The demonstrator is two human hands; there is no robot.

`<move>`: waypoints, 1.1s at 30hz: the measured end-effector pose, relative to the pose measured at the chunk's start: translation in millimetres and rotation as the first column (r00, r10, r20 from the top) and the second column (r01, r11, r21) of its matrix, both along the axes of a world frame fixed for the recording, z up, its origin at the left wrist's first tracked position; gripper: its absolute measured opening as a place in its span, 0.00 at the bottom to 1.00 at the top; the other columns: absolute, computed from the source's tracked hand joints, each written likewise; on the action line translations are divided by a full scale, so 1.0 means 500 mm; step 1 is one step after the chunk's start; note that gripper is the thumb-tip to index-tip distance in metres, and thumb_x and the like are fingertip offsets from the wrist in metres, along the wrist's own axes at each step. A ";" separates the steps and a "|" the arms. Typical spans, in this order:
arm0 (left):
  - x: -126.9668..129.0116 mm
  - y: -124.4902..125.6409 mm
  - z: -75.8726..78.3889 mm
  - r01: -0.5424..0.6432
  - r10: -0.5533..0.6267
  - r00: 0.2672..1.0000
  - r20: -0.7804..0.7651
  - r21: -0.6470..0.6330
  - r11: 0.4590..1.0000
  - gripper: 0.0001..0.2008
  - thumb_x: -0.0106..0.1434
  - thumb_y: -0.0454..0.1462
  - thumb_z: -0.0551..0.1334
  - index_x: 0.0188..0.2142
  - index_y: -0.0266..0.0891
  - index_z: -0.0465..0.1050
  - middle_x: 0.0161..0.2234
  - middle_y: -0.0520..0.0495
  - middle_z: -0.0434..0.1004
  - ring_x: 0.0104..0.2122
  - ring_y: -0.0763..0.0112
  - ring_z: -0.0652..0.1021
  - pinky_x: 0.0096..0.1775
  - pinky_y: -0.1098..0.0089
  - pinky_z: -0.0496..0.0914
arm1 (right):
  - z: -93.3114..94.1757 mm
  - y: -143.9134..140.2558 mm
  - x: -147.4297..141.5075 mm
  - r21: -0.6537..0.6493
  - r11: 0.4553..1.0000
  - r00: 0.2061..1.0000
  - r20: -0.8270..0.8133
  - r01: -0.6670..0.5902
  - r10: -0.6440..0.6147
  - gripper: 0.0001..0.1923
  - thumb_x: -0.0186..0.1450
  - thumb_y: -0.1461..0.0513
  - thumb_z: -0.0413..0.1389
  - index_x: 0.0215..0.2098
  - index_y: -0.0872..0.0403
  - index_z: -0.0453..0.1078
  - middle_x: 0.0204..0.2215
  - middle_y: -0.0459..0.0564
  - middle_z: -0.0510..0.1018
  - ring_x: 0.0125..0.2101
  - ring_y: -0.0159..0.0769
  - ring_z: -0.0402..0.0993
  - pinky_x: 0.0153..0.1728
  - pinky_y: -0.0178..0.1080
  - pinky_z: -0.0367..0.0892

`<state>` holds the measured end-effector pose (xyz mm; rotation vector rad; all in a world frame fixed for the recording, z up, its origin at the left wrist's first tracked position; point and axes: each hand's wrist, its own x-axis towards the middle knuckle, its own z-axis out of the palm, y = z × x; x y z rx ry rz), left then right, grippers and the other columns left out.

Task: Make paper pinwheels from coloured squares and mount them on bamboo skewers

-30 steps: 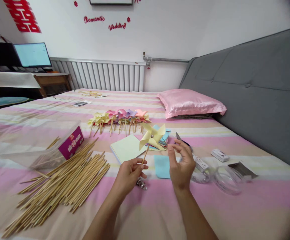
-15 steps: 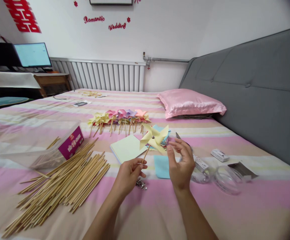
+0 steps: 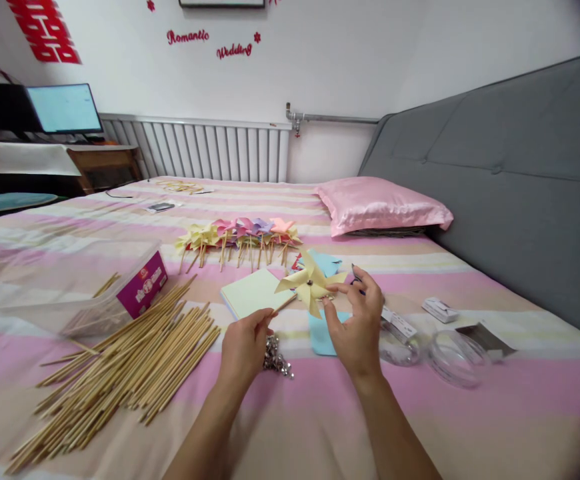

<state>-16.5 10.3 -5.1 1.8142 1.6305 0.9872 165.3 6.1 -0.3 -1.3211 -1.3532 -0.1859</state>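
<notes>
"What's nearest on the bed [image 3: 470, 433]?"

"Sticks [image 3: 135, 367], a loose heap, left of the yellow pinwheel [image 3: 311, 275] and closer in."

"And the left hand [image 3: 244, 343]?"

"Nearer than the pinwheel and to its left, with thumb and fingers pinched on its stick [image 3: 286, 304], which slants up and right to the blades."

"Something shiny sits by that hand."

"Metal studs [image 3: 279, 361] in a pile, on the near side of the pinwheel. A blue sheet [image 3: 323, 335] lies on that side too, a little farther in than the studs."

"The right hand [image 3: 355, 317]?"

"Just right of the pinwheel, fingers bent, thumb held apart from them. One finger seems to touch the right blade [image 3: 337, 280], but the overlap makes that hard to swear to."

"So where is the pinwheel itself?"

"Held up between the two hands, tilted, four blades around a metal centre."

"The rest?"

"Pale paper [image 3: 253, 295] just left of the pinwheel, a clear tub [image 3: 143, 287] farther left, a white box [image 3: 439, 311] right. Beyond the pinwheel, a row of other pinwheels [image 3: 243, 230]; then a pink pillow [image 3: 383, 207], beyond and right; farthest, a radiator [image 3: 200, 150], beyond and left."
</notes>
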 end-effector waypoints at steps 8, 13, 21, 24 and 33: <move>-0.004 0.004 -0.008 -0.037 0.036 0.998 0.041 0.024 0.999 0.15 0.56 0.33 0.56 0.41 0.41 0.77 0.34 0.47 0.82 0.36 0.62 0.80 0.37 0.68 0.69 | -0.001 -0.002 0.001 -0.027 1.000 0.999 0.049 -0.002 0.003 0.03 0.56 0.65 0.58 0.28 0.52 0.73 0.54 0.53 0.66 0.51 0.48 0.60 0.51 0.55 0.57; -0.002 0.004 -0.008 -0.041 0.039 0.998 0.050 0.027 0.999 0.17 0.56 0.32 0.55 0.42 0.40 0.77 0.36 0.45 0.82 0.37 0.61 0.80 0.39 0.67 0.69 | -0.001 -0.001 0.003 -0.021 0.999 0.997 0.066 -0.027 0.029 0.05 0.56 0.66 0.57 0.27 0.50 0.75 0.54 0.52 0.68 0.52 0.48 0.60 0.50 0.55 0.57; 0.002 0.001 -0.005 0.008 -0.010 0.995 0.101 0.018 1.000 0.16 0.57 0.33 0.53 0.40 0.41 0.77 0.37 0.48 0.81 0.33 0.66 0.80 0.37 0.69 0.70 | -0.002 0.002 0.005 -0.026 0.997 0.997 0.038 -0.069 0.070 0.05 0.55 0.66 0.56 0.28 0.52 0.74 0.50 0.53 0.70 0.51 0.48 0.61 0.50 0.55 0.58; 0.003 0.002 -0.006 0.020 -0.022 0.995 0.094 0.014 1.000 0.16 0.57 0.33 0.53 0.40 0.40 0.77 0.36 0.48 0.82 0.33 0.66 0.80 0.37 0.69 0.70 | 0.002 0.000 0.004 -0.034 0.995 0.995 0.022 -0.093 0.093 0.05 0.54 0.66 0.56 0.29 0.53 0.72 0.50 0.53 0.70 0.50 0.47 0.62 0.50 0.54 0.59; 0.004 0.000 0.001 0.017 -0.018 0.996 0.083 0.012 1.000 0.16 0.56 0.33 0.54 0.39 0.40 0.77 0.31 0.48 0.82 0.31 0.65 0.80 0.37 0.69 0.69 | 0.008 -0.003 0.002 -0.068 0.988 0.990 0.010 -0.138 0.139 0.06 0.55 0.64 0.56 0.32 0.54 0.69 0.33 0.50 0.74 0.38 0.43 0.68 0.42 0.48 0.63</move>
